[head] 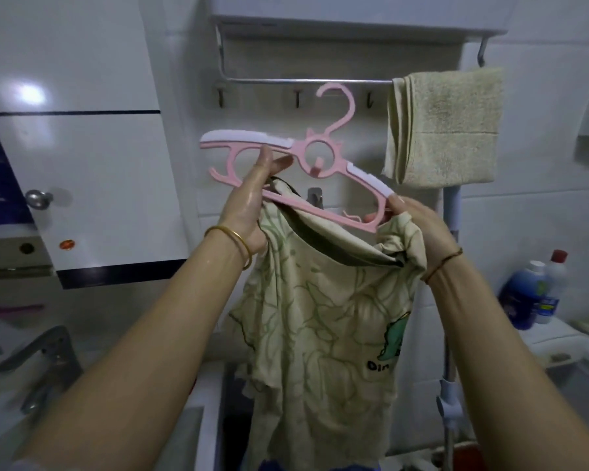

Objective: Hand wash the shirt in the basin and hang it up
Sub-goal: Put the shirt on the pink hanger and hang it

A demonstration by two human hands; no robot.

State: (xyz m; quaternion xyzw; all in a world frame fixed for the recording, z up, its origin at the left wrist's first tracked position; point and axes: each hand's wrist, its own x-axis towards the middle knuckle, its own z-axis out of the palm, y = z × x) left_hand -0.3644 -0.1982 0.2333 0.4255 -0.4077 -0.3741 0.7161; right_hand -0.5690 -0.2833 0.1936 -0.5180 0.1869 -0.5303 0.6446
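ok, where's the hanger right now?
Centre of the head view, the pink hanger is held up by both hands just below the towel rail, left of the hanging towel, with the shirt draped under it.

One pink hanger (300, 164) and one pale patterned shirt (323, 321). Two hands: a left hand (249, 205) and a right hand (419, 226), each wrist with one bangle or band. One folded towel (446, 127) on one metal rail (303, 81), with three small hooks (297, 97) under it (a fourth hook sits lower on the wall). Two bottles (538, 294) at the right, possibly more behind them. One tap (45, 362). One round cabinet knob (38, 198).
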